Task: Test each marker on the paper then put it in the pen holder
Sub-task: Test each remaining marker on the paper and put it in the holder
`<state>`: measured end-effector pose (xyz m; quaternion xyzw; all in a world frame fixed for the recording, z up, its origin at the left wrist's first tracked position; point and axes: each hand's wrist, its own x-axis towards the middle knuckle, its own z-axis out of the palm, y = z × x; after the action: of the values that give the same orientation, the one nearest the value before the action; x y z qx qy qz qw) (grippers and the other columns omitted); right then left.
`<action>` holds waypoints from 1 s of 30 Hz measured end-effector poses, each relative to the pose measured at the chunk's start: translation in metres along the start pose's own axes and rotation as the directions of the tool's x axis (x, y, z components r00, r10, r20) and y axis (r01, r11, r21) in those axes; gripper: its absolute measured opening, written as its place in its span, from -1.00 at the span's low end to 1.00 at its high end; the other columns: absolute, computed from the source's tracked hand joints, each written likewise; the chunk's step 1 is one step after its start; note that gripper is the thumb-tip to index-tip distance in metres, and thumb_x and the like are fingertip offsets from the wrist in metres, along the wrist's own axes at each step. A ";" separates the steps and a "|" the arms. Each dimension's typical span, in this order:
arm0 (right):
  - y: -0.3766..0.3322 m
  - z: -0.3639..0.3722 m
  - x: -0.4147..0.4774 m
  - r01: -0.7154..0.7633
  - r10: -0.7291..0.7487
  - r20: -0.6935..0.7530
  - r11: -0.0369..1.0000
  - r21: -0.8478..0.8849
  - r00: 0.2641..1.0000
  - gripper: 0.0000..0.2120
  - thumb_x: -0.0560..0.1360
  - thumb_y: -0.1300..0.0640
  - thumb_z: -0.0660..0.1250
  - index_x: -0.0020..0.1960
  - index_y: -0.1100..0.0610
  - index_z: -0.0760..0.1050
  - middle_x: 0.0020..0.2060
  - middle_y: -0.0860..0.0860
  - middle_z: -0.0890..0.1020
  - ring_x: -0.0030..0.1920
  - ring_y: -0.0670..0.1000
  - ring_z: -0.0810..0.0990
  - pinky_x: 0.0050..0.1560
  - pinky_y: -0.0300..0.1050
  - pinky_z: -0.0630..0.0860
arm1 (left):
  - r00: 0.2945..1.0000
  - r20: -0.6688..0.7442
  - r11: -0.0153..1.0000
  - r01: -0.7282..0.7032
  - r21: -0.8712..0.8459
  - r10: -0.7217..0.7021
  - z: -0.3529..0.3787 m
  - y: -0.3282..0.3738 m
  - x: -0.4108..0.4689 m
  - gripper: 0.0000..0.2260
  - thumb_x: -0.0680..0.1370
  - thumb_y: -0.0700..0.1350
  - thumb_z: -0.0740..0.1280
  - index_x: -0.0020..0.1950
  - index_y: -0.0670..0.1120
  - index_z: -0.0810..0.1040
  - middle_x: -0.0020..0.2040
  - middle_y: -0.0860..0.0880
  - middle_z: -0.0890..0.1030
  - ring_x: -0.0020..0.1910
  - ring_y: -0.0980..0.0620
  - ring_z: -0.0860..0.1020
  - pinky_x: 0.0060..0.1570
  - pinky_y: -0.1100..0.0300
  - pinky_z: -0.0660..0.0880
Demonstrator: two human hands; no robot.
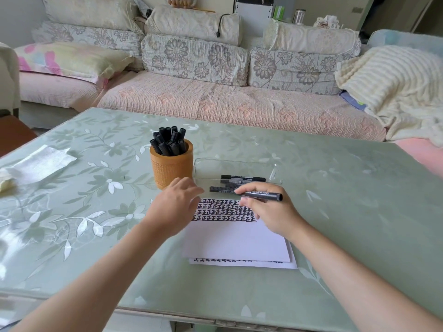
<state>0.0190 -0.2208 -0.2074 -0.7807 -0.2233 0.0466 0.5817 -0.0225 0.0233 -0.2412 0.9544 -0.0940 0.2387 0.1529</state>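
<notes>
- Fingers (250, 188) of the right hand (271, 212) pinch a black marker (266, 194) near its left end. They hold it level just above the far edge of the paper (237, 238).
- Left hand (177, 204) is released, loosely spread, hovering beside the pen holder (171, 168) and grasping nothing.
- By its look the marker is a light, stiff, smooth plastic barrel. A mid-barrel pinch would likely steady it best, since glossy plastic may slip.
- The paper is a thin, limp white sheet bearing rows of black marks, with another sheet under it.
- The pen holder is a textured orange cylinder crowded with upright markers.
- Just right of it, a clear tray (237, 161) holds a few more.
- The desk (335, 188) has a glossy green floral cover.
</notes>
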 end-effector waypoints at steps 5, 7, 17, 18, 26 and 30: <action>-0.006 0.007 0.005 0.039 -0.031 0.142 0.998 -0.055 0.989 -0.52 0.52 0.50 0.15 0.20 0.04 0.58 -0.14 0.07 0.68 -0.43 0.02 0.47 -0.36 -0.20 0.41 | 0.998 0.045 0.999 0.035 0.001 -0.035 0.003 -0.013 -0.003 -0.87 0.53 -0.23 0.37 -0.04 -0.08 0.70 -0.02 -0.01 0.61 -0.04 -0.07 0.55 -0.19 0.00 0.58; -0.011 0.010 0.007 -0.001 0.011 0.178 0.999 -0.052 0.984 -0.40 0.45 0.59 0.06 0.27 0.10 0.54 -0.11 0.10 0.66 -0.41 0.04 0.48 -0.41 -0.29 0.32 | 0.993 0.068 0.996 0.092 0.000 -0.092 0.002 -0.019 -0.002 -0.89 0.53 -0.23 0.37 -0.14 -0.11 0.69 -0.05 0.01 0.60 -0.06 -0.05 0.54 -0.20 -0.01 0.57; -0.031 0.015 0.010 -0.135 0.139 0.239 0.990 -0.034 0.961 -0.64 0.59 0.38 0.06 -0.09 0.09 0.56 -0.16 0.09 0.51 -0.38 0.09 0.51 -0.44 -0.19 0.46 | 0.942 0.131 0.948 0.316 -0.038 -0.308 -0.015 -0.021 -0.001 -0.92 0.47 -0.14 0.39 -0.05 -0.07 0.56 -0.09 0.01 0.57 -0.11 -0.06 0.53 -0.18 0.06 0.52; -0.031 0.016 0.010 -0.095 0.117 0.224 0.990 -0.104 0.968 -0.66 0.58 0.37 0.09 -0.14 0.06 0.53 -0.18 0.08 0.51 -0.39 0.06 0.50 -0.45 -0.18 0.45 | 0.936 0.142 0.943 0.330 -0.040 -0.321 -0.014 -0.022 -0.001 -0.86 0.48 -0.13 0.38 0.01 -0.07 0.52 -0.07 0.00 0.57 -0.10 -0.06 0.53 -0.18 0.06 0.51; -0.023 0.019 0.014 0.027 0.054 0.178 0.906 -0.423 0.982 -0.73 0.49 0.13 0.43 0.14 -0.10 0.51 -0.12 -0.19 0.55 -0.25 -0.27 0.47 -0.13 -0.41 0.38 | 0.927 0.171 0.943 0.328 0.064 -0.334 -0.019 -0.028 -0.008 -0.86 0.54 -0.07 0.33 0.01 -0.08 0.63 -0.05 -0.05 0.53 -0.02 -0.08 0.49 -0.10 0.08 0.46; -0.024 0.023 0.014 0.092 -0.019 0.136 0.828 -0.554 0.991 -0.78 0.51 0.11 0.40 0.15 -0.04 0.60 -0.03 -0.21 0.57 -0.06 -0.29 0.51 0.02 -0.32 0.38 | 0.952 0.098 0.943 0.303 -0.136 -0.291 -0.027 -0.019 -0.007 -0.91 0.52 -0.05 0.40 0.01 0.02 0.62 -0.10 0.04 0.61 -0.15 -0.01 0.56 -0.18 0.09 0.52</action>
<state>0.0168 -0.1896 -0.1902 -0.9053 -0.2856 0.0112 0.3142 -0.0354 0.0509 -0.2264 0.9519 0.0276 0.1687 0.2543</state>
